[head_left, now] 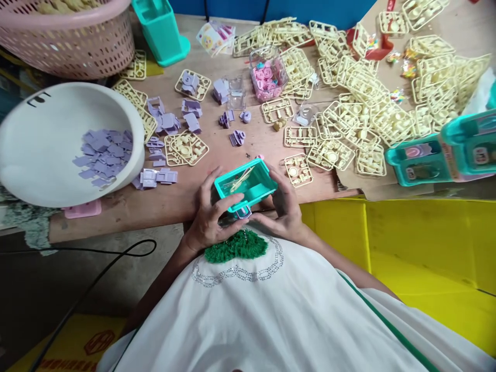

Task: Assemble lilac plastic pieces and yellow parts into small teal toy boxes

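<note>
Between my two hands is a small teal plastic box [258,191], tilted with its open top towards me, close to my body at the table's front edge. Inside it lie a few thin cream-coloured sticks [242,179]. My left hand [213,212] grips the box's left side, its index finger reaching over the near rim. My right hand [287,209] wraps the right end, with the thumb near the front. A small lilac plastic piece [244,212] sits at the box's near side, by my left fingertips; how it is attached I cannot tell.
Cream part frames [364,103] pile up across the right. Lilac parts [166,121] lie at left, beside a white bowl [135,134] of lilac pieces. Behind are a pink basket [112,41], a tall teal container [160,33] and a clear box of pink pieces [267,77]. Teal cases [422,160] stand right.
</note>
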Action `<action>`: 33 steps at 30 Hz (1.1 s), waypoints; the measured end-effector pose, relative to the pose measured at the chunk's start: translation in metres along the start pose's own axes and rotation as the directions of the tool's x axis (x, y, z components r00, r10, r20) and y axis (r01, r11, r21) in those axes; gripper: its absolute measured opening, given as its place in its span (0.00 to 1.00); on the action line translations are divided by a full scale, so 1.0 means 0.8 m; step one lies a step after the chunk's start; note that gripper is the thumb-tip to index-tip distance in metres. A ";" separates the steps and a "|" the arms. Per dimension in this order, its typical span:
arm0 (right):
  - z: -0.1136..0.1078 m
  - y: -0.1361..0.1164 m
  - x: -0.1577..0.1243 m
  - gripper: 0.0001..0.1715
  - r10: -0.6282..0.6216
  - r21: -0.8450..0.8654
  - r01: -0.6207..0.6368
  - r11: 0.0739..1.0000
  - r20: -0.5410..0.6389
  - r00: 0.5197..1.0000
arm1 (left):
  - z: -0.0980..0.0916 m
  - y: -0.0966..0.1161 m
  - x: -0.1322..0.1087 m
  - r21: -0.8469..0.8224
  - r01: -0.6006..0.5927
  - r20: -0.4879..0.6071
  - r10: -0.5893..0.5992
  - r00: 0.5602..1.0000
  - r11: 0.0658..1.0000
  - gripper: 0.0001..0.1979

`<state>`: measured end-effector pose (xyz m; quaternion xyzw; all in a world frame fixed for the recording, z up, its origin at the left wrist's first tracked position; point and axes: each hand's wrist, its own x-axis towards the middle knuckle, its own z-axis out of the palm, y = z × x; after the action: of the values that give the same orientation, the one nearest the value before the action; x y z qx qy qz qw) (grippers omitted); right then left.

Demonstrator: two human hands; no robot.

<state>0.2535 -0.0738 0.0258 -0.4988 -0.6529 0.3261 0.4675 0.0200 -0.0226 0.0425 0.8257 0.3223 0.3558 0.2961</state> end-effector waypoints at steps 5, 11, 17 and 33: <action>-0.006 -0.004 0.019 0.53 -0.071 0.006 0.071 0.997 0.049 0.996 | -0.020 0.015 0.014 0.012 0.029 0.098 -0.031 0.995 0.999 0.23; -0.017 -0.004 0.047 0.65 0.016 0.029 -0.020 0.999 0.156 0.988 | -0.039 0.021 0.030 0.104 0.045 0.112 -0.057 0.992 0.994 0.23; -0.026 -0.009 0.079 0.62 0.003 0.067 -0.018 0.998 0.224 0.975 | -0.052 0.012 0.039 0.258 -0.071 0.160 0.030 0.987 0.963 0.23; -0.020 -0.007 0.128 0.55 0.066 0.033 -0.082 0.996 0.345 0.936 | -0.059 0.005 0.055 0.003 0.132 0.046 -0.132 0.990 0.991 0.12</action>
<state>0.2600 0.0217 0.0654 -0.4474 -0.6973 0.4406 0.3456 0.0080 0.0196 0.0900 0.8106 0.3692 0.3163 0.3265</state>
